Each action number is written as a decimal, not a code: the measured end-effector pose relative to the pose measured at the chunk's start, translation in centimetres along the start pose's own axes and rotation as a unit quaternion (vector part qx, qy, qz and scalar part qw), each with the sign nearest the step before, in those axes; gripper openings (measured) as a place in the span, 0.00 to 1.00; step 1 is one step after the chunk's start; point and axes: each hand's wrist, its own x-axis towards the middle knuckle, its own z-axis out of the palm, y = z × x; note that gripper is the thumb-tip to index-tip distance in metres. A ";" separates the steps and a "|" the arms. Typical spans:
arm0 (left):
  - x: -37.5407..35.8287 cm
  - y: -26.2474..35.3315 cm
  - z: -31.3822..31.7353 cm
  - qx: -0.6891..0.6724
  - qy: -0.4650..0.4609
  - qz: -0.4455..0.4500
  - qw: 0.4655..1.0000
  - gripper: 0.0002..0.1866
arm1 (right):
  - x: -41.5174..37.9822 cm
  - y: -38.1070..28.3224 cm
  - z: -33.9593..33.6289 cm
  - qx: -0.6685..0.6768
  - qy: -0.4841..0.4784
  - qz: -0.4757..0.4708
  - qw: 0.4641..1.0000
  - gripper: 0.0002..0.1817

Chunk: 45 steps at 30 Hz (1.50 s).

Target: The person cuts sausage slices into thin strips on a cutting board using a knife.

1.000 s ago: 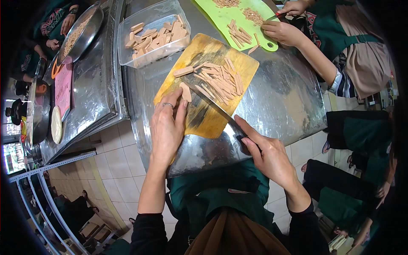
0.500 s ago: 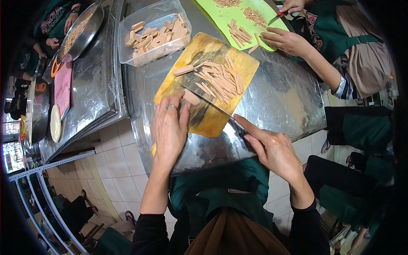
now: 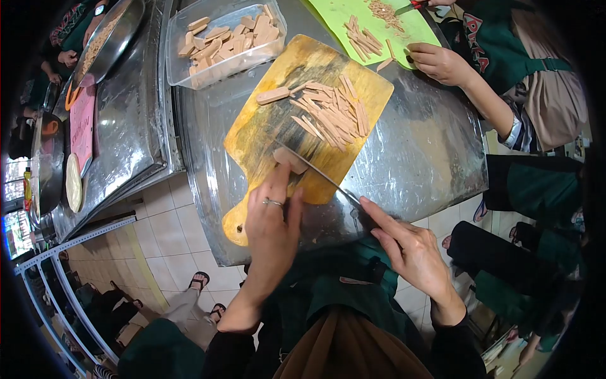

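A wooden board lies on the metal table, its handle towards me at the left. My right hand grips the handle end of a knife, whose blade crosses the board diagonally. Beside the blade lies a light brown block, and the fingertips of my left hand touch its near side. That hand wears a ring; its thumb is apart from the fingers. Thin cut strips are heaped beyond the knife, with one thicker piece at their left.
A clear plastic box of brown pieces stands at the back left. On a green mat lie more strips and crumbs, near a co-worker's hand. Another metal table at the left holds a large bowl and pink paper.
My left hand has shifted towards me and right, its fingers now at the block's near edge. The board's handle is now uncovered. The co-worker's hand on the mat has shifted slightly.
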 end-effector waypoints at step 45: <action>1.0 -1.7 0.4 0.101 0.004 0.065 0.993 0.22 | 1.6 -1.1 -3.8 -0.075 -0.143 0.046 0.986 0.49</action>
